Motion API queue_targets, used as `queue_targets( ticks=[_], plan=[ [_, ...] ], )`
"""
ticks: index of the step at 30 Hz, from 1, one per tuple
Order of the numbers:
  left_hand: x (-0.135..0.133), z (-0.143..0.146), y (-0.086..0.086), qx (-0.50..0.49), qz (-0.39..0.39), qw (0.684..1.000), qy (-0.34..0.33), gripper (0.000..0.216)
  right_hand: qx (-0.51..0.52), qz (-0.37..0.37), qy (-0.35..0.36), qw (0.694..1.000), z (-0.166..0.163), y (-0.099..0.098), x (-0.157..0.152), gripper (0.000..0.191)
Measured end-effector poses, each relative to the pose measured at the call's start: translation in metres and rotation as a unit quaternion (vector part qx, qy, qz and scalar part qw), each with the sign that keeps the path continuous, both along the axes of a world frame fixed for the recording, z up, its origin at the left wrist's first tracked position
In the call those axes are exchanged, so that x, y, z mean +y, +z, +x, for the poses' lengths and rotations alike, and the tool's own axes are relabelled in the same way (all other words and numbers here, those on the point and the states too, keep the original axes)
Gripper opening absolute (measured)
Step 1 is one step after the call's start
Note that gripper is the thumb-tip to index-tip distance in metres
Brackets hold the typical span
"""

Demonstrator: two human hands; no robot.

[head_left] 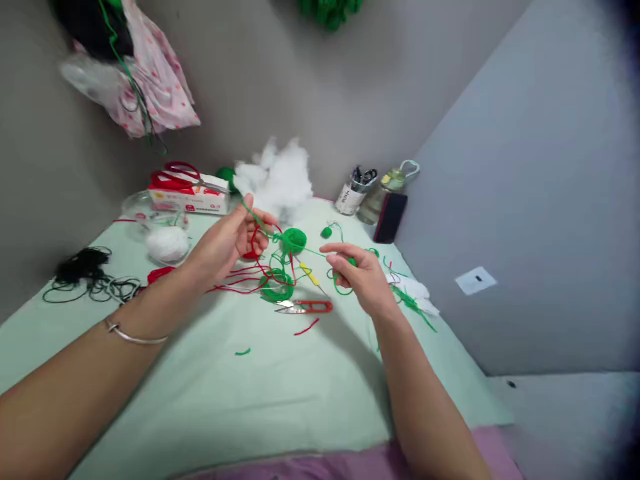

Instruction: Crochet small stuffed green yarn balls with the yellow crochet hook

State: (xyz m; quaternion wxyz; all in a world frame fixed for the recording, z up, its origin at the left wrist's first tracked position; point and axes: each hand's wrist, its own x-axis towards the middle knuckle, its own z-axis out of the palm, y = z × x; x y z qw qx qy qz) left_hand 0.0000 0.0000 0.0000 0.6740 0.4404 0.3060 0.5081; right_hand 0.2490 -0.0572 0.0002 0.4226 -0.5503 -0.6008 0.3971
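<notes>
My left hand [237, 237] is raised over the table, its fingers curled around green yarn [257, 219] that runs over the index finger. To the right, my right hand [363, 273] pinches the same strand, drawn across between both hands. A small green piece [345, 268] shows at the right palm, partly hidden by the fingers. Between the hands sits a round green bundle [294, 241]; whether it is held up or resting is unclear. Below lie a loose green yarn coil [277, 285], red yarn strands [240, 289], a yellow-handled crochet hook [309, 273] and orange thread snips [306, 307].
White stuffing [277, 175] is heaped at the back. Red-handled scissors [177, 175] lie on a box [187, 200]. A pen cup [349, 199], a glass jar [373, 203] and a phone [390, 218] stand back right. Black yarn [83, 267] and a white yarn ball [167, 244] lie left.
</notes>
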Motion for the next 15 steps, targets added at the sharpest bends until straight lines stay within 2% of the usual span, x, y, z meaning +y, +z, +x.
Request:
queue_targets(
  ticks=[3,5,11,13,15],
  plan=[
    [0.008,-0.007,0.0,-0.033,0.016,0.998,0.058,0.034,-0.101,-0.034,0.087,0.991,0.013,0.009,-0.004,0.027],
    [0.012,-0.012,-0.001,-0.029,0.029,0.996,0.074,0.024,-0.114,-0.03,0.104,0.988,0.02,0.013,-0.007,0.028],
    [0.017,-0.025,-0.003,0.129,0.093,0.987,0.034,0.01,0.032,0.019,0.05,0.998,0.027,0.013,-0.012,0.033],
    [0.018,-0.027,-0.006,0.252,0.141,0.957,-0.005,0.016,0.075,0.023,0.055,0.995,0.024,0.012,-0.013,0.033],
    [0.017,-0.028,-0.009,0.417,0.224,0.881,-0.023,0.026,0.106,0.023,0.071,0.992,0.021,0.01,-0.014,0.033]
  ],
)
